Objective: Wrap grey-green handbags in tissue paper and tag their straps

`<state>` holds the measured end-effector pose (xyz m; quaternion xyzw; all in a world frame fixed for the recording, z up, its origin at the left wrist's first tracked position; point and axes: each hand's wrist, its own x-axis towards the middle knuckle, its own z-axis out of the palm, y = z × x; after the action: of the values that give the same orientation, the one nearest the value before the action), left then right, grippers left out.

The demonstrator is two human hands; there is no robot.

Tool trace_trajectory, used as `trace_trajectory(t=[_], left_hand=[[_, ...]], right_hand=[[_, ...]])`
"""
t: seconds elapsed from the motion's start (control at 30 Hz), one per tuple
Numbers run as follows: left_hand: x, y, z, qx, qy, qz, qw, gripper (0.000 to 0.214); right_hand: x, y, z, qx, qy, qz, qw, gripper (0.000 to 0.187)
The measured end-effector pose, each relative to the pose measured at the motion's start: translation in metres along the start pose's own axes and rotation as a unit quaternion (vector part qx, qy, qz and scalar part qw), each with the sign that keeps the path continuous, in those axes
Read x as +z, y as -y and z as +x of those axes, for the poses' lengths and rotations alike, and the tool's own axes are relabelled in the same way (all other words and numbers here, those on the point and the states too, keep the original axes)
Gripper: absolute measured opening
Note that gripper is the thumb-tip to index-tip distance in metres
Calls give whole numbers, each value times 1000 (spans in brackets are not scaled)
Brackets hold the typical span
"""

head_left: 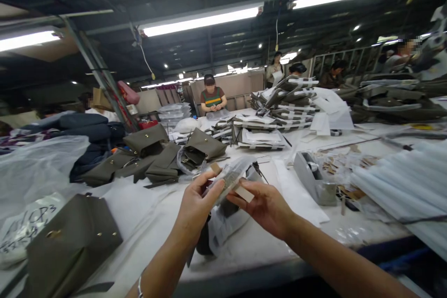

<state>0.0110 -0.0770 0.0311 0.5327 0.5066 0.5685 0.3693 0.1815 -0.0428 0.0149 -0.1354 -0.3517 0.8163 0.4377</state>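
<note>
In front of me, above the table, both my hands grip a clear plastic packet with something grey-green inside (231,178). My left hand (199,198) pinches its left side, thumb on top, beside a small tan card-like piece (215,168). A pale beige strip or tag (245,193) sticks out at the fingers of my right hand (263,205), which are closed on the packet's right end. Directly below lies a dark item partly wrapped in clear plastic (223,230), half hidden by my hands. An olive handbag (75,242) stands at the lower left.
Several olive bags (153,158) lie behind my left hand. Stacked, wrapped bag pieces (279,111) rise at the back. A grey bin (310,181) and white foam sheets (405,177) are at the right. Across the table sits a person (213,98).
</note>
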Motion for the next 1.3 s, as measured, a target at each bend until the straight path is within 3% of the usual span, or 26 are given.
trace_trajectory(t=[0.23,0.43,0.7,0.97,1.13,1.3], left_hand=[[2,10,0,52,-45,89,994,44],[5,19,1,107,-58,109,987,45],[12,3,-9,165,-66,175,968,22],[12,-15,-14,203,-51,218,953,16],[8,-28,-11,239,-58,399,883,11],[10,-25,-14,332,-99,565,749,23]], right_hand=[[14,-13,-8,-73,27,-46,996,27],[13,-27,1,-122,-36,-48,991,28],[11,-31,4,-98,-120,-92,984,32],[11,-38,5,-115,-130,-94,980,33],[11,-41,7,-131,-121,-106,978,35],[13,-39,12,-144,-121,-111,976,37]])
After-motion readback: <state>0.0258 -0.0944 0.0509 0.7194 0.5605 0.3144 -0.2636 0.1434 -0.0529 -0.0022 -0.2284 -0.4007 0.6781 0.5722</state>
